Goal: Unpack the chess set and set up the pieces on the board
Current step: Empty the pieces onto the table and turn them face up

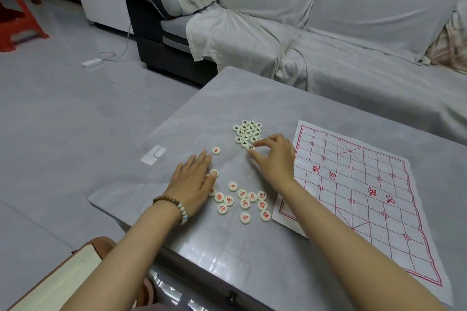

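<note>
We are sorting the discs by colour on the desk [252, 98] before any go onto the paper board [358, 192], which lies empty to the right. To do this well, we should keep the black pieces [248, 132] bunched at the far side, the red pieces [243, 203] near us, and move one disc at a time. Our right hand [274, 159] pinches narrowly on a single disc at the black cluster's near edge. Our left hand [193, 182] lies flat, fingers spread, over stray red discs, gripping nothing.
</note>
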